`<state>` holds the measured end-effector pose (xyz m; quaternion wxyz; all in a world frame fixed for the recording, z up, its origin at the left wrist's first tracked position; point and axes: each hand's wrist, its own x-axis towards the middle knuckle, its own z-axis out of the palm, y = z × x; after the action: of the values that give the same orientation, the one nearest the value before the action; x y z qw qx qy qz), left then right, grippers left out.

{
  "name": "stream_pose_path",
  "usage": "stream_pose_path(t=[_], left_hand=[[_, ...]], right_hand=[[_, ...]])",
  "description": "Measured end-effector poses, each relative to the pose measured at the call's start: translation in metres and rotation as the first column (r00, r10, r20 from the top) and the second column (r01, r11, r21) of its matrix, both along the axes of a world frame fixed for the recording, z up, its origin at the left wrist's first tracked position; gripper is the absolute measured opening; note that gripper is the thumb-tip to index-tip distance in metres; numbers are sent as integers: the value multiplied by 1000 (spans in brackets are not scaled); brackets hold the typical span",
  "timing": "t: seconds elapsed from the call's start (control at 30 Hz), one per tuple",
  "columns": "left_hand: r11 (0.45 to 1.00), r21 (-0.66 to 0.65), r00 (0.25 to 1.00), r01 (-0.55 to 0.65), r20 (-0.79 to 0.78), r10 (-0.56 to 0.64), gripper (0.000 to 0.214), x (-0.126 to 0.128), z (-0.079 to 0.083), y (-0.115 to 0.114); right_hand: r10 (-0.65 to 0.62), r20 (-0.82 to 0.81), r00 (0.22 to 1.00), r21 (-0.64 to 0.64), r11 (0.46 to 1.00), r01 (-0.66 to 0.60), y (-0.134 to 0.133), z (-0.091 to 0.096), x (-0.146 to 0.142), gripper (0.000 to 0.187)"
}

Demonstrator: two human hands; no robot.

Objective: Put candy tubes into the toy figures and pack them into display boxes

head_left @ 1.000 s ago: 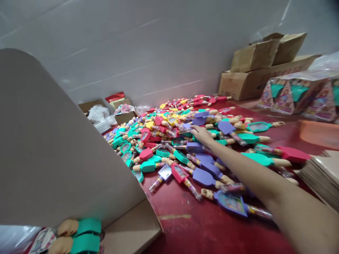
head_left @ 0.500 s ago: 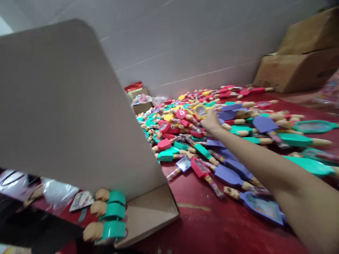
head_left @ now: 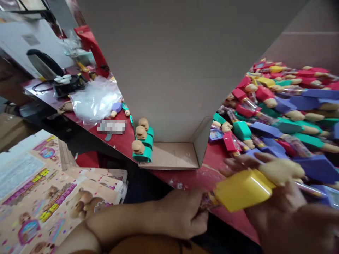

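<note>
one yellow paddle toy (head_left: 242, 190) lies across the hands, near the front edge of the red desk (head_left: 201, 180). it has a flat, shiny yellow body, with a tan knobbed end (head_left: 280, 171) toward 3 o'clock and a clear candy tube (head_left: 208, 201) toward 9 o'clock. the left hand (head_left: 182, 215) is closed around the tube, and the right hand (head_left: 278, 208) grips the body, its fingers (head_left: 238, 163) curled over the top edge. at 10 o'clock from the toy, three green paddle toys (head_left: 143, 148) sit in a row at the foot of one cardboard sheet (head_left: 172, 70). a heap of paddle toys (head_left: 275, 106) in many colours, too many to count, lies at 1 o'clock. one plastic bag (head_left: 96, 100) lies further out at 10 o'clock, and a stack of printed card sheets (head_left: 53, 187) at 9 o'clock.
</note>
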<state>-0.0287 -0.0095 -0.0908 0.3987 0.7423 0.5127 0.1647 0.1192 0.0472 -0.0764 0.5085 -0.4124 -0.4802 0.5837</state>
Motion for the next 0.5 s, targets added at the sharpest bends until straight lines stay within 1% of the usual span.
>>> stream_pose_path(t=[0.03, 0.07, 0.1, 0.13, 0.17, 0.2, 0.23, 0.27, 0.3, 0.33, 0.37, 0.43, 0.47, 0.5], left_hand=[[999, 34, 998, 31, -61, -28, 31, -6, 4, -3], [991, 118, 994, 58, -98, -47, 30, -13, 10, -6], [963, 262, 993, 64, -113, -35, 29, -23, 18, -9], [892, 450, 994, 39, -111, 12, 29, -35, 27, -11], [766, 642, 992, -15, -87, 93, 30, -48, 36, -12], [599, 796, 982, -81, -40, 186, 31, -63, 46, -11], [436, 889, 962, -138, 15, 273, 32, -77, 54, -7], [319, 930, 937, -182, 65, 344, 32, -91, 61, -1], [274, 939, 917, -206, 88, 388, 31, -102, 66, 7], [296, 930, 908, -216, 81, 411, 29, -111, 68, 17], [362, 908, 910, -212, 48, 413, 26, -118, 68, 27], [517, 841, 924, -156, -62, 378, 25, -125, 62, 45], [569, 813, 923, -127, -114, 369, 27, -125, 58, 51], [597, 796, 918, -99, -159, 364, 30, -125, 54, 55]], right_hand=[[-5, -4, 1000, -8, 1000, 5, 6, 10, 1, 23], [-19, -4, 1000, -13, 1000, 19, 11, 21, -1, 14], [-52, -9, 999, -8, 999, 52, 16, 30, -7, 12], [-110, -19, 994, 25, 994, 110, 20, 37, -15, 15], [-189, -39, 981, 89, 977, 191, 26, 41, -26, 17], [-278, -68, 958, 175, 942, 286, 32, 42, -40, 17], [-357, -103, 929, 268, 889, 371, 39, 40, -56, 17], [-413, -131, 901, 353, 830, 431, 46, 35, -72, 17], [-450, -137, 882, 419, 781, 463, 54, 28, -88, 19], [-465, -119, 877, 457, 759, 464, 60, 19, -103, 20], [-477, -75, 876, 487, 749, 449, 64, 10, -116, 22], [-489, 45, 871, 556, 737, 385, 68, -7, -136, 21], [-498, 106, 861, 599, 723, 344, 68, -13, -143, 20], [-507, 154, 848, 640, 705, 305, 67, -17, -147, 18]])
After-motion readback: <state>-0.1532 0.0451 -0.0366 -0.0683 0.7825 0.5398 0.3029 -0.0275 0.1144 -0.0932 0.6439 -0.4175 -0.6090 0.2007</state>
